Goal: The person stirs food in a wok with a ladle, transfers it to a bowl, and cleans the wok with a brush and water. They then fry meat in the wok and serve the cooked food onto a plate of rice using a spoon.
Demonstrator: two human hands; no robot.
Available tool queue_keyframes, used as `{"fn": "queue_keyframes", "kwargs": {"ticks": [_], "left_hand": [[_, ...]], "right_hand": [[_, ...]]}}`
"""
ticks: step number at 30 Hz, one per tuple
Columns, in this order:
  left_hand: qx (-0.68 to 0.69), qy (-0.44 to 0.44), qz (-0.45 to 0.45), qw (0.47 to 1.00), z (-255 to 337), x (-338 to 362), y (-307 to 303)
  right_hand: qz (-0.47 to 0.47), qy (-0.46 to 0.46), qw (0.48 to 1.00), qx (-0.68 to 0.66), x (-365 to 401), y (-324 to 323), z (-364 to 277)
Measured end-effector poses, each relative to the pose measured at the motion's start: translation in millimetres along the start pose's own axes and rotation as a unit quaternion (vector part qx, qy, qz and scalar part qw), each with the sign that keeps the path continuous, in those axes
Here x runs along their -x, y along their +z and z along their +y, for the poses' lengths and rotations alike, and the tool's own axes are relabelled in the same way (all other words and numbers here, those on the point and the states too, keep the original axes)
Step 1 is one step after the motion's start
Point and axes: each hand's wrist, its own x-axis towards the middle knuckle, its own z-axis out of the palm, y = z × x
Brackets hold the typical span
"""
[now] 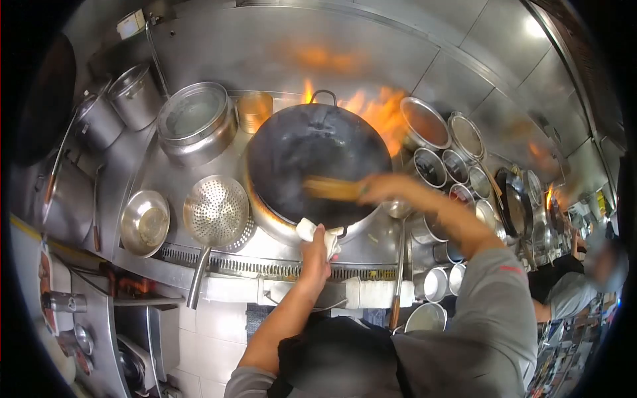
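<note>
A large black wok [318, 149] sits over a burner, with flames [379, 116] rising behind its far right side. At the wok's near rim, my left hand [317, 255] is closed around a folded white cloth [310, 230], beside the near loop handle. Whether the cloth wraps that handle is hidden. Over the wok's right half, my right hand [386, 189] grips a bamboo wok brush [332, 188], its bristle end pointing left into the pan. The hand and brush are blurred by motion. Haze or steam hangs inside the wok.
A perforated strainer [215, 209] and a steel bowl [145, 223] lie left of the wok, with a large steel pot [198, 123] behind. Several seasoning containers [431, 167] crowd the right side. A long-handled ladle [399, 265] rests there. Another person [580, 292] stands far right.
</note>
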Motion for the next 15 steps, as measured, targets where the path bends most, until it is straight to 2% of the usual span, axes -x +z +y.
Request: {"fn": "queue_keyframes", "kwargs": {"ticks": [1,2,4,5,7,9,11,12,14,15], "left_hand": [[0.004,-0.008,-0.018,1.0,2,1,-1],[0.006,0.002,-0.021,1.0,2,0,-3],[0.005,0.015,-0.031,0.999,-2,-5,-3],[-0.001,0.008,-0.025,1.0,-4,-2,-3],[-0.011,0.004,-0.016,1.0,3,-2,0],[-0.018,0.006,-0.015,1.0,4,-6,-2],[-0.016,-0.004,-0.015,1.0,-7,-5,-6],[-0.019,-0.002,-0.018,1.0,-8,-6,-8],[-0.016,0.008,-0.017,1.0,-3,-7,-8],[-0.012,0.011,-0.017,1.0,-1,-6,-4]], "right_hand": [[0.043,-0.007,0.973,0.226,-18,-39,46],[0.229,0.053,0.968,0.092,-30,-69,65],[0.406,0.06,0.906,-0.101,-29,-81,48],[0.409,0.012,0.899,-0.155,-27,-64,7],[0.27,-0.019,0.963,-0.013,-61,-12,-40],[0.069,-0.064,0.995,-0.04,-20,5,-71],[-0.022,-0.123,0.992,-0.016,8,5,-30],[-0.017,-0.073,0.988,0.135,-11,-24,33],[0.259,0.079,0.949,0.163,-38,-69,95],[0.431,0.146,0.889,0.052,-26,-89,72]]}}
